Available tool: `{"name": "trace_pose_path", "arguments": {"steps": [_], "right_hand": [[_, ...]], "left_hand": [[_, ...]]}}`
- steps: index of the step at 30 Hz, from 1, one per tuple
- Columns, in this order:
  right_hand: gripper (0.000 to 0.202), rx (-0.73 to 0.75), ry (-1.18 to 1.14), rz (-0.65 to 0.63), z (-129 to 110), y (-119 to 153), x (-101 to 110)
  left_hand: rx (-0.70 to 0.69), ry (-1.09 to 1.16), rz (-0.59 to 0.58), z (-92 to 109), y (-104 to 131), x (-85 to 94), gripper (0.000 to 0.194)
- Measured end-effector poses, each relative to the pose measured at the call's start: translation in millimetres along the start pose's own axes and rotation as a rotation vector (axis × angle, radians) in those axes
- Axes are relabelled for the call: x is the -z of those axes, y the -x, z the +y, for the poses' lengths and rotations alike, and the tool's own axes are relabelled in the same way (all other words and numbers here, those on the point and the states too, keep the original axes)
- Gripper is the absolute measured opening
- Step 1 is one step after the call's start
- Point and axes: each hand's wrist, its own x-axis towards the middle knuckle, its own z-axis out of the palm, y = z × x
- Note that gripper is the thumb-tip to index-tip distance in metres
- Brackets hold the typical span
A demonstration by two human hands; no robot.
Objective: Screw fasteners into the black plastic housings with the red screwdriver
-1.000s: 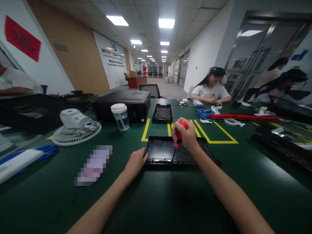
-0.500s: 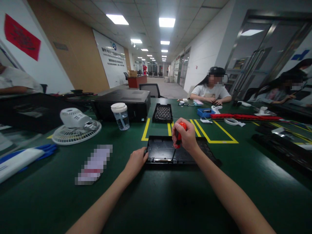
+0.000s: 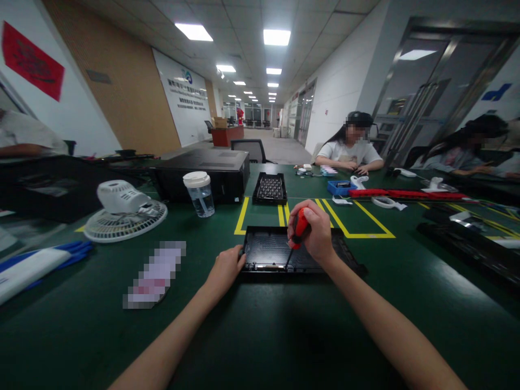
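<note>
A shallow black plastic panel with a raised rim lies on the green table in front of me. My left hand grips its left edge, fingers closed on the rim. Above the panel, my right hand is wrapped round a red and black screwdriver. The screwdriver leans slightly, its dark shaft pointing down to the near edge of the panel, beside a small metallic strip. Whether the tip sits in a screw is too small to tell.
A black tray of small parts, a lidded cup, a white fan and a large black case stand beyond. Blue-white gloves lie left. A blue box is at the back right, near a seated person.
My right hand has turned slightly, and the screwdriver handle has rotated and tilted a little more. The left hand and the panel stay in place; the view has shifted slightly.
</note>
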Motion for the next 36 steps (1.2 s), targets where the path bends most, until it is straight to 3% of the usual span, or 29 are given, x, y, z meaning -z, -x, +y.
{"name": "trace_pose_path", "arguments": {"steps": [14,36], "right_hand": [[0.017,0.039,0.153,-0.035,-7.7,-0.6,0.3],[0.028,0.015,0.349,0.032,-8.0,-11.4,-2.9]], "left_hand": [[-0.022,0.0,0.019,-3.1,-0.4,-2.7,0.032],[-0.034,0.018,0.035,-1.0,0.1,0.1,0.033]]}}
